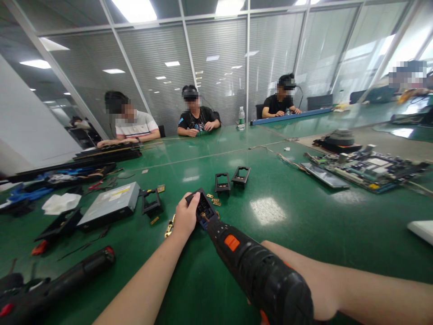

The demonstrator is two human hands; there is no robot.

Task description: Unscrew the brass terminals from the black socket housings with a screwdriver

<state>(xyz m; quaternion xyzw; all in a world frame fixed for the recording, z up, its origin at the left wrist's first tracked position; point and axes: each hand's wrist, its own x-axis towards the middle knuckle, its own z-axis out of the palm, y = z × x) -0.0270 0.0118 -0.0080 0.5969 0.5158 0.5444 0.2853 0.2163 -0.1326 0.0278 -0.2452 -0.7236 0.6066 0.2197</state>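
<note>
My left hand [187,215] is closed around the left side of a small black plastic housing [204,205], thumb along its upper edge. Brass-coloured parts show inside the housing. My right hand [301,275] is wrapped round the grip of a black and orange power screwdriver [252,257], whose body hides most of the fingers. The screwdriver's tip reaches into the housing. Small brass strips [170,227] lie by my left wrist, and more brass pieces [214,200] are just right of the housing. Two black frames [222,184] stand beyond it, with another black frame [150,204] to the left.
On the left are a silver optical drive [111,203], a crumpled white tissue [61,203] and a second black power tool [64,282]. Circuit boards [375,164] lie at right on the green table [304,212]. Several people sit across it, near a water bottle [241,118].
</note>
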